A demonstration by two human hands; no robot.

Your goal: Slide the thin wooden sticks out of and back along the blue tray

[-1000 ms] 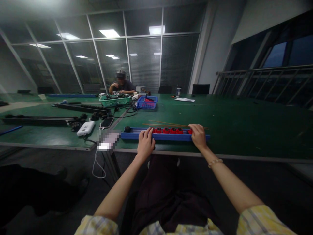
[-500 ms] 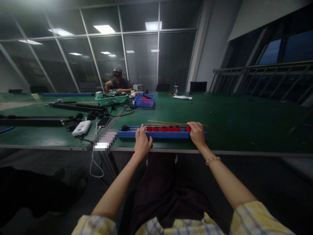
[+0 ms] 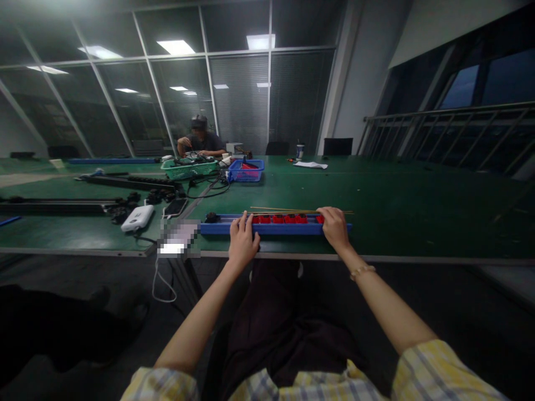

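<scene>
A long blue channel-shaped rail [image 3: 288, 229] lies along the table's near edge, with several red blocks [image 3: 278, 219] set in a row inside it. My left hand [image 3: 243, 236] rests over the rail's left part, its fingers stretched and apart on top and its thumb at the near side. Closed fingers of my right hand [image 3: 333, 225] bend down over the right end, beside a partly covered red block [image 3: 320, 219]; what they pinch is hidden. Thin yellowish sticks [image 3: 288, 209] run just behind the rail. A black piece [image 3: 211, 217] sits at the rail's left end.
Left of the rail are a blurred-out panel [image 3: 178, 236], a white power bank [image 3: 137, 218] with a cable and a phone [image 3: 175, 208]. Black rails [image 3: 54, 206] lie farther left. Green [image 3: 190, 169] and blue [image 3: 246, 171] baskets stand behind; a person [image 3: 203, 142] sits beyond.
My left hand's fingers have spread a little more over the rail. My right hand stays bent over its right end. The whole view has shifted very slightly.
</scene>
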